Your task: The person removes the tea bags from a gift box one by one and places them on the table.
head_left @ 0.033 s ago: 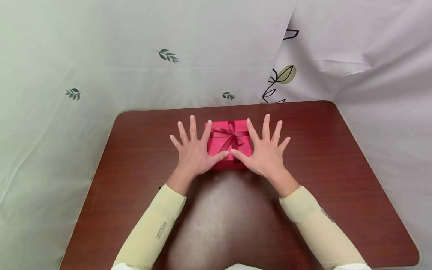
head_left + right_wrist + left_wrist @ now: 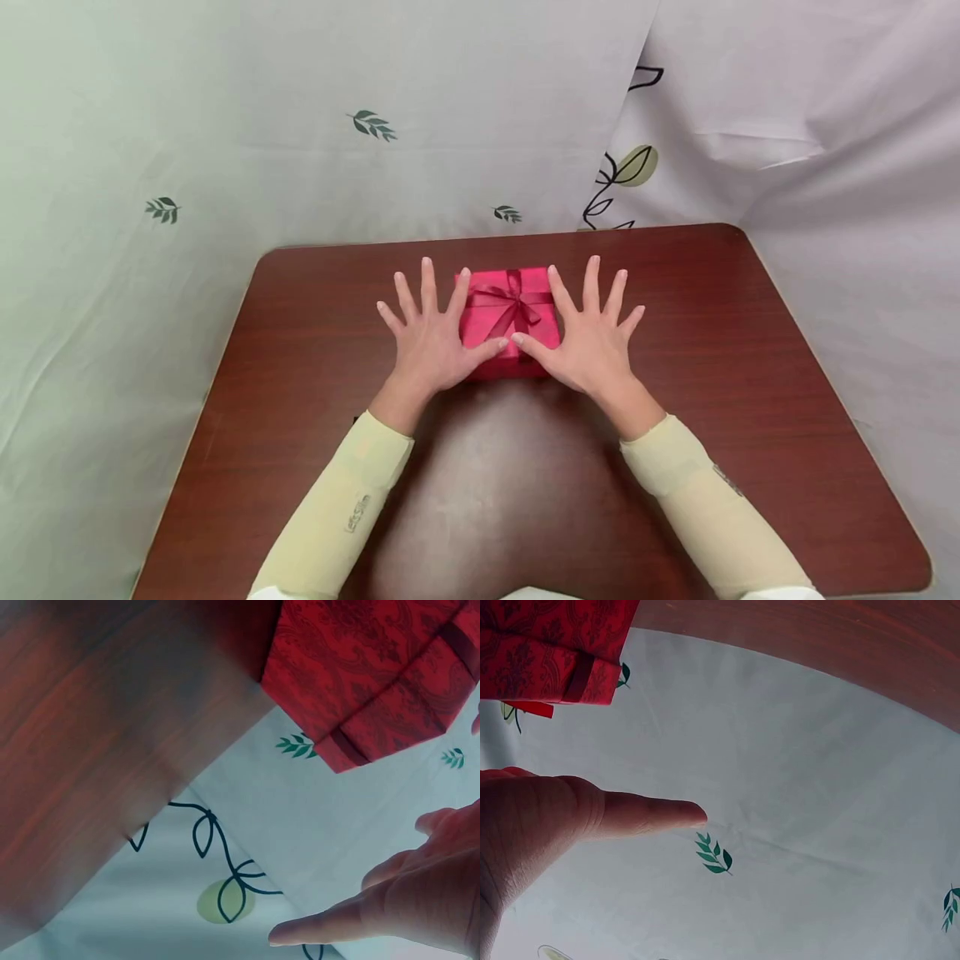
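hovering above closed red box (image 2: 512,308) | fingers (image 2: 428,287) spread | contents hidden

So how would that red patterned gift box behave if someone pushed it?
Being flat-sided, the red patterned gift box would probably slide rather than roll. Its crisp edges suggest stiff walls. The dark red ribbon bow, with thin loops, likely squashes easily.

At the centre of the head view, the box (image 2: 480,323) is looking like patterned paper with a soft sheen, while its ribbon (image 2: 516,300) is shining like satin. The desk (image 2: 735,367) is showing smooth wood grain, glossily reflecting a pale glare at lower centre. Across the top, cloth drapes (image 2: 450,67) are looking matt and creased; lower down, the sleeves (image 2: 352,492) are appearing as smooth, matt fabric.
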The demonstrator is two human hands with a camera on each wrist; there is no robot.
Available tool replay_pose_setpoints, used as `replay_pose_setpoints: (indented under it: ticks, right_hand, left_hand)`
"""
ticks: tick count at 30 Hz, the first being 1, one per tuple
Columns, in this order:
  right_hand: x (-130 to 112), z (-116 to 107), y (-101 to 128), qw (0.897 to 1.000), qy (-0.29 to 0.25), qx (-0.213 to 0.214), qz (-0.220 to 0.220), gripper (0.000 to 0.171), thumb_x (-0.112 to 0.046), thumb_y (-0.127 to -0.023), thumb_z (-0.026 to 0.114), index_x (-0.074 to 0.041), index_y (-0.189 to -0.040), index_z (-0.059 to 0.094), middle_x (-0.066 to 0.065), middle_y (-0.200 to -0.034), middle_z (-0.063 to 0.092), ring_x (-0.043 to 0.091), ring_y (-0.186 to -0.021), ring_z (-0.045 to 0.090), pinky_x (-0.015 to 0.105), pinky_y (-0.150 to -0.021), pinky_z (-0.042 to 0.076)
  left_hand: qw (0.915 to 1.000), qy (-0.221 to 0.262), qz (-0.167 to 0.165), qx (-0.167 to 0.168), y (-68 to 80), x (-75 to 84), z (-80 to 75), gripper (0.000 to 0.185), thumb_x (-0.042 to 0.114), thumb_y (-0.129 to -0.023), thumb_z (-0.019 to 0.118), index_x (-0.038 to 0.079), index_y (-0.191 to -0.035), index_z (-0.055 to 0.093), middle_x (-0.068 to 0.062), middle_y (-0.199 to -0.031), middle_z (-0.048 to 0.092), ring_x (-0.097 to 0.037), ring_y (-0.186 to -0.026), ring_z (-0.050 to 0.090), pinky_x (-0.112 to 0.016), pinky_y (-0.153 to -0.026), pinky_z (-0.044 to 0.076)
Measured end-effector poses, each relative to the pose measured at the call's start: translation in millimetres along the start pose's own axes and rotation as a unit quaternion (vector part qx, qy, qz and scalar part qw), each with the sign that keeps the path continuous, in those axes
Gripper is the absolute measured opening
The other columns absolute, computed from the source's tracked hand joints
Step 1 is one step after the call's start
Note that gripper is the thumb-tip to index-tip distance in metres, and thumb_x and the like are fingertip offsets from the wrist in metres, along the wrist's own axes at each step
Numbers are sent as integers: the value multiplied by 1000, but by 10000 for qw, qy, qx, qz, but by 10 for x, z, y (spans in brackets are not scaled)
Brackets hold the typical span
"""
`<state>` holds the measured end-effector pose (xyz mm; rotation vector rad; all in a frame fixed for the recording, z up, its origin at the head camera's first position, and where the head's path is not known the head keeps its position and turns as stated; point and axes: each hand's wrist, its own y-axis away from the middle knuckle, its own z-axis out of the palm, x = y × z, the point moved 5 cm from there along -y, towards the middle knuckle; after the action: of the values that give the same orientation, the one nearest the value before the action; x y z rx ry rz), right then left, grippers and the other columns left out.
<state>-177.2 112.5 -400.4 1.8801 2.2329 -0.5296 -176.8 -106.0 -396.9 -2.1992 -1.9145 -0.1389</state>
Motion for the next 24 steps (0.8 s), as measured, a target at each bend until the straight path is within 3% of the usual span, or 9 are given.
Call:
replay_pose_setpoints:
  ticks: [10,24]
  right_hand:
    - [29,47,35,9997,-184,-172,-52,109,-91,-73,44,-41,-160,1,7,-164,-20,42,-143,-25,83,-97,0]
    - [79,230,40,9969,-171,-722,-271,123,-95,-62,52,-40,-161,5,15,-166,0,48,-145,-16,82,-99,3]
  left_hand:
    - [9997,215,-38,-74,52,7,48,109,87,-75,50,36,-161,6,-11,-163,-22,-42,-142,-29,-76,-102,-9]
    - [9981,-102,-4,-603,85,36,190,119,89,-68,57,33,-162,9,-19,-165,-2,-49,-144,-17,-76,-104,-5]
